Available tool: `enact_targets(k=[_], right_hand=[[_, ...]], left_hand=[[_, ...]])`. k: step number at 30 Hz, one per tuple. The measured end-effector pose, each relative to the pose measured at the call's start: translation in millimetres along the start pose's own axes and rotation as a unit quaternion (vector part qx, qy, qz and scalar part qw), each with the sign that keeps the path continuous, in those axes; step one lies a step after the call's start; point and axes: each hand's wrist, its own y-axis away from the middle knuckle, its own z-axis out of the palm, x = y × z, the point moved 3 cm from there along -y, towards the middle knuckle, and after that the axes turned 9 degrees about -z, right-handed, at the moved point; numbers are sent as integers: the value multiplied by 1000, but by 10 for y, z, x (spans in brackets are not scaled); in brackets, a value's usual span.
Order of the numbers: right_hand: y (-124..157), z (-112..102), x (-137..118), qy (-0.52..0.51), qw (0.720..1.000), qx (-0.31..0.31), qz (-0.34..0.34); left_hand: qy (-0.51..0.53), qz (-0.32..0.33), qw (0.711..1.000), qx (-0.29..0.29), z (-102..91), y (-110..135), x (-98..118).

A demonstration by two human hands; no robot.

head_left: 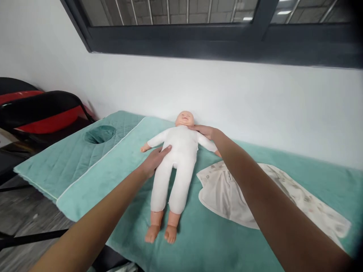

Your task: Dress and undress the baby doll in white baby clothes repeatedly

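Note:
A baby doll (181, 141) with a white cloth body lies on its back, its head toward the wall and its bare feet toward me. My left hand (155, 160) holds the doll's hip from the side. Its thumb rests on the front of the body, and the other fingers are mostly hidden. At the doll's neck and shoulder, my right hand (204, 130) has its fingers laid against the neck; its thumb is not visible. A pale printed baby garment (227, 192) lies spread beside the doll, partly covered by my right forearm.
Under the doll is a green padded cover (127, 158) with a round hole (100, 134) at its left end. Black and red folding chairs (48, 113) stand at the left. Behind rises a white wall (283, 113) below a dark-framed window (176, 39).

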Motion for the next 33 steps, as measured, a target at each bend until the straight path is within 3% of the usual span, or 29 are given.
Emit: enact_targets(k=[3,6,9,12,16,19,21,24,27,29,31,33], right_hand=[[410,-74,-282,-49,998,-26,-1],[990,-196,-474,-57,998,-4,11],[1631,-376,-513,-46,997,37,51],[2263,-627,-435,-15,992,79,93],[3021,-983,-205,-3,985,90,146],[3422,-1195,35,4,982,102,160],[3569,-1289,202,12,980,113,164],[3645,-1393,356,57,974,139,167],[3682,-1491,283,216,941,199,169],[3726,-1483,124,379,875,233,190],[3750,-1336,-79,545,772,267,187],[3695,-1011,-247,670,668,300,119]], left_hand=[[49,9,999,0,218,306,276],[139,42,986,-82,590,647,496],[187,49,970,-149,1075,938,596],[182,26,966,-183,1640,1168,619],[192,8,954,-230,2400,1448,623],[225,-5,943,-247,2850,1608,577],[235,-19,940,-245,3052,1650,511],[209,-29,944,-253,3160,1581,410],[112,28,965,-235,2986,1332,403],[42,124,980,-151,2724,1070,473],[2,211,977,-37,2431,777,547],[-16,212,977,3,2224,477,548]])
